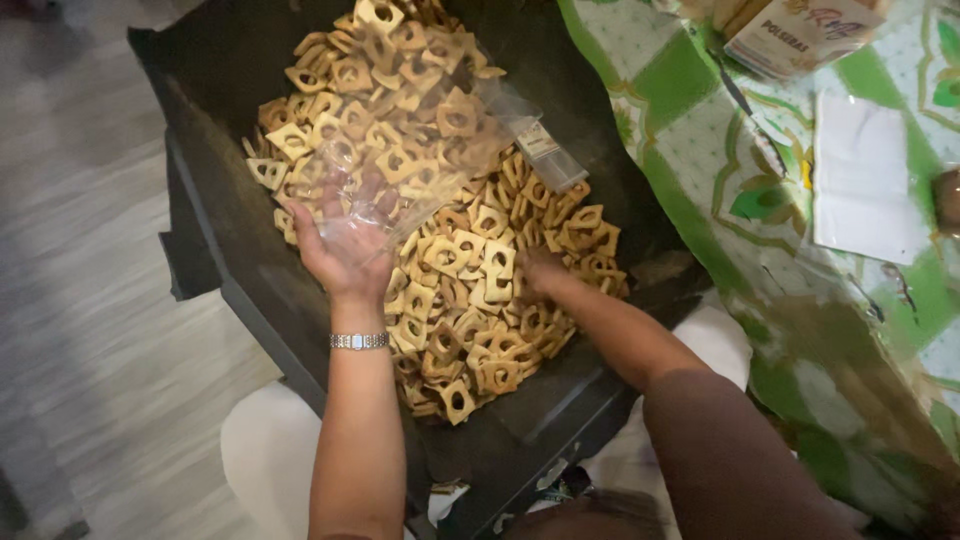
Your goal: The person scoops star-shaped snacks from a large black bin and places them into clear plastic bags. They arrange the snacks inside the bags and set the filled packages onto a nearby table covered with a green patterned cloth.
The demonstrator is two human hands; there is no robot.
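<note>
1. Snacks, tan pieces with holes, fill a black-lined container at centre.
2. The left hand grasps a clear plastic bag over the pile, fingers spread.
3. The right hand digs into the pile's right side; its fingers are hidden, so I cannot tell their state.
4. A green patterned cloth lies right.

Only one view is given. It is taken from the person's head and is pointed almost straight down, from close by. The big black bin of tan ring-shaped snacks is seen in the middle, with the grey floor at the left edge.
</note>
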